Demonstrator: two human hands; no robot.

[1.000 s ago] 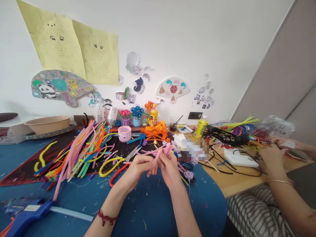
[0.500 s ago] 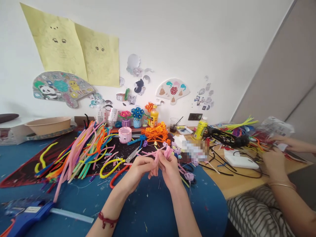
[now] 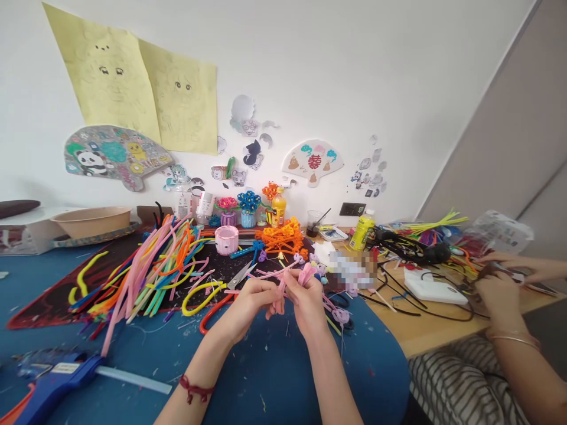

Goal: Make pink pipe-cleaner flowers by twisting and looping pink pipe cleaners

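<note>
Above the blue table [image 3: 266, 383], my left hand [image 3: 254, 304] and my right hand [image 3: 305, 298] meet, both closed on a pink pipe cleaner [image 3: 306, 274]. Its looped part rises past my right fingers, while the left fingertips pinch it lower down; the fingers cover the rest. Just beyond my left hand lie scissors [image 3: 239, 276] with their blades apart and red and yellow handles. Small lilac curled pieces [image 3: 340, 316] rest beyond and to the right of my right hand.
Left is a heap of coloured pipe cleaners [image 3: 155, 271], with a blue glue gun [image 3: 66, 378] nearer me. A pink pot [image 3: 227, 240] and orange pipe-cleaner pieces [image 3: 283, 236] stand behind. At right, a co-worker's hands [image 3: 500, 289] are over the wooden table [image 3: 425, 336].
My hands stay together on the pink pipe cleaner, its loop now leaning slightly further right. The co-worker's hands have shifted and now hold something dark. The view has moved slightly.
</note>
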